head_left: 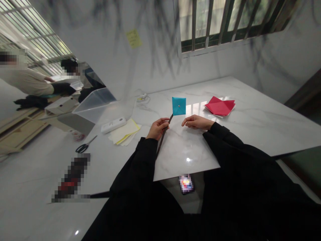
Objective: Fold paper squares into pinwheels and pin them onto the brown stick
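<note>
Centrally, left hand (157,128) curls its fingers (164,121) around a thin dark stick (164,133), gripped near the upper end. Stick runs slantwise, lower end toward the black sleeve. At its top sits a teal paper square (179,106), flat and matte, crisply folded, with a small pin-like dot at the middle; it is held up just above the tabletop (250,120).

Right hand (197,122) hovers just right of the stick, below the teal square; thumb and forefinger tips meet, other fingers loosely curled. Whether it pinches anything, cannot tell. It touches neither paper nor stick.

Tabletop is glossy white marble with faint grey veins, bright glare spots. Red paper (220,107), several folded sheets fanned in angular points, lies right of the teal square, well apart. Pale yellow sheets (124,132) lie stacked to the left, a white oblong case (113,125) just beside them. Scissors (85,145) with black handles lie nearer the left edge. Clear plastic box (94,105), tilted, sits behind. Yellow sticky note (133,37) on the wall.
</note>
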Motion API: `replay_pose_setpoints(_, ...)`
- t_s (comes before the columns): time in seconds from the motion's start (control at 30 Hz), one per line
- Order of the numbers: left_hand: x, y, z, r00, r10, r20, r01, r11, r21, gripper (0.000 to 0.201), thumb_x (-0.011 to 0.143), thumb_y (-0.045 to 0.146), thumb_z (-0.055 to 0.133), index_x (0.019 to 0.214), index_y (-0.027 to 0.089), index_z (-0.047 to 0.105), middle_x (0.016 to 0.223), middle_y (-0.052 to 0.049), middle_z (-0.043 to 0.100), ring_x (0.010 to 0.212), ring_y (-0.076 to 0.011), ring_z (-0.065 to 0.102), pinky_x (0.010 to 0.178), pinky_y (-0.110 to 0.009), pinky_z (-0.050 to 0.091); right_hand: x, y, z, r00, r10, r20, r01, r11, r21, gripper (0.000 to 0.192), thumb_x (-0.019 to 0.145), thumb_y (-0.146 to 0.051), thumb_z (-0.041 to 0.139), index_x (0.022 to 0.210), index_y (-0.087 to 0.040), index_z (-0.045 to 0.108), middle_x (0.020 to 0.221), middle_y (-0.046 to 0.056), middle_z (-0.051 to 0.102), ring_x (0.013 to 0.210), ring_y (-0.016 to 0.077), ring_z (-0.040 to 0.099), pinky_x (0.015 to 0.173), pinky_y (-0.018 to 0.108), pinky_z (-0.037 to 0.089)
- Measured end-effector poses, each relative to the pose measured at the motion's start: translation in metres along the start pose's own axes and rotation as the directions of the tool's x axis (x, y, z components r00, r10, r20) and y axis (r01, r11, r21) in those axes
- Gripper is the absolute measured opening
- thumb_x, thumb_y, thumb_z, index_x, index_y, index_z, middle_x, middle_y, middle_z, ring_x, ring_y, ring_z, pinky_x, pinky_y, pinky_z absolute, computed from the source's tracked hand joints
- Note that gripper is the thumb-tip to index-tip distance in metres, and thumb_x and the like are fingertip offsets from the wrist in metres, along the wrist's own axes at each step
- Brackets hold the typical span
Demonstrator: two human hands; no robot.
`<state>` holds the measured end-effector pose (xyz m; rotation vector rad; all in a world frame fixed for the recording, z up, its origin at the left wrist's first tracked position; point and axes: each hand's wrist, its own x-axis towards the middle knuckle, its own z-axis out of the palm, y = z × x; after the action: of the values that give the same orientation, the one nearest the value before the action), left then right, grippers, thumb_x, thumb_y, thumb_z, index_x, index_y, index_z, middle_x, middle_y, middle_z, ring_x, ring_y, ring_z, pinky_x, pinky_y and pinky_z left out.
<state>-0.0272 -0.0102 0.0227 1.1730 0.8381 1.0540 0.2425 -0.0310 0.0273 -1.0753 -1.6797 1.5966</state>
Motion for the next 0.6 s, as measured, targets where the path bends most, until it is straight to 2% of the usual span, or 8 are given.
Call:
replay_pose_setpoints(0.07, 0.0, 0.0, 0.0, 1.0, -0.001, -0.003, 0.001, 1.0, 0.002, 0.045, 0.06, 0.031, 0.094, 0.097, 0.014, 0.077, 0.077, -0.001, 0.07, 0.063, -0.0095, 0.061, 0.063, -0.024, 0.048, 0.003, 0.003, 0.0, 0.996, -0.018, -0.09, 0.019, 1.0, 0.015, 0.027, 0.078, -0.03, 0.065, 0.098, -0.013, 0.073, 0.059, -0.006, 0.046, 0.047, 0.0071, 0.028, 0.047, 0.025, 0.017)
replay_pose_setpoints(0.13, -0.001, -0.001, 0.0, 1.0, -0.004, -0.003, 0.004, 1.0, 0.005, 0.044, 0.06, 0.031, 0.094, 0.098, 0.014, 0.077, 0.076, -0.001, 0.069, 0.063, -0.0097, 0.061, 0.063, -0.023, 0.047, 0.007, 0.008, -0.004, 0.957, -0.056, -0.285, 0.062, 0.998, 0.011, 0.028, 0.076, -0.03, 0.062, 0.096, -0.013, 0.073, 0.058, -0.006, 0.044, 0.047, 0.0077, 0.028, 0.047, 0.025, 0.018)
replay_pose_setpoints(0.17, -0.001, -0.001, 0.0, 1.0, -0.006, -0.003, 0.006, 1.0, 0.004, 0.044, 0.061, 0.031, 0.093, 0.098, 0.015, 0.077, 0.076, -0.001, 0.069, 0.063, -0.0098, 0.061, 0.062, -0.023, 0.047, 0.01, 0.011, -0.007, 0.912, -0.078, -0.404, 0.083, 0.997, -0.003, 0.029, 0.075, -0.03, 0.061, 0.096, -0.013, 0.073, 0.057, -0.006, 0.045, 0.048, 0.0083, 0.03, 0.048, 0.025, 0.019)
replay_pose_setpoints(0.23, -0.001, -0.002, -0.001, 1.0, -0.008, -0.003, 0.008, 1.0, 0.002, 0.044, 0.061, 0.032, 0.094, 0.097, 0.015, 0.077, 0.075, 0.0, 0.068, 0.063, -0.0096, 0.061, 0.062, -0.023, 0.047, 0.013, 0.018, -0.015, 0.786, -0.11, -0.609, 0.098, 0.994, -0.052, 0.033, 0.075, -0.031, 0.059, 0.097, -0.013, 0.074, 0.058, -0.004, 0.048, 0.049, 0.0099, 0.034, 0.049, 0.025, 0.024)
replay_pose_setpoints(0.3, -0.001, -0.002, -0.002, 1.0, -0.007, -0.003, 0.007, 1.0, 0.002, 0.044, 0.061, 0.032, 0.094, 0.097, 0.015, 0.077, 0.075, 0.0, 0.068, 0.063, -0.0098, 0.061, 0.062, -0.023, 0.047, 0.016, 0.025, -0.023, 0.683, -0.13, -0.719, 0.084, 0.992, -0.099, 0.035, 0.075, -0.034, 0.058, 0.096, -0.012, 0.075, 0.059, -0.001, 0.054, 0.052, 0.0123, 0.041, 0.052, 0.026, 0.03)
replay_pose_setpoints(0.33, -0.001, -0.002, -0.002, 1.0, -0.006, -0.001, 0.006, 1.0, 0.003, 0.044, 0.061, 0.032, 0.095, 0.097, 0.015, 0.077, 0.075, 0.0, 0.067, 0.064, -0.01, 0.061, 0.062, -0.023, 0.047, 0.016, 0.028, -0.027, 0.651, -0.142, -0.745, 0.077, 0.99, -0.121, 0.036, 0.075, -0.036, 0.057, 0.096, -0.012, 0.075, 0.06, 0.0, 0.056, 0.054, 0.0134, 0.043, 0.054, 0.027, 0.032)
replay_pose_setpoints(0.4, -0.001, -0.003, -0.003, 1.0, -0.004, 0.005, 0.004, 1.0, 0.001, 0.044, 0.061, 0.033, 0.095, 0.097, 0.015, 0.077, 0.075, 0.0, 0.068, 0.065, -0.0105, 0.062, 0.062, -0.023, 0.047, 0.018, 0.034, -0.031, 0.624, -0.172, -0.762, 0.07, 0.984, -0.165, 0.038, 0.074, -0.038, 0.057, 0.093, -0.012, 0.076, 0.06, 0.001, 0.059, 0.055, 0.0148, 0.046, 0.055, 0.028, 0.034)
replay_pose_setpoints(0.6, -0.001, -0.002, -0.002, 1.0, -0.006, 0.012, 0.006, 1.0, -0.031, 0.046, 0.059, 0.034, 0.096, 0.098, 0.015, 0.078, 0.075, 0.0, 0.068, 0.064, -0.01, 0.062, 0.063, -0.023, 0.047, 0.016, 0.041, -0.026, 0.611, -0.279, -0.74, 0.033, 0.944, -0.329, 0.037, 0.074, -0.039, 0.054, 0.09, -0.014, 0.078, 0.054, -0.001, 0.052, 0.053, 0.0153, 0.042, 0.057, 0.029, 0.03)
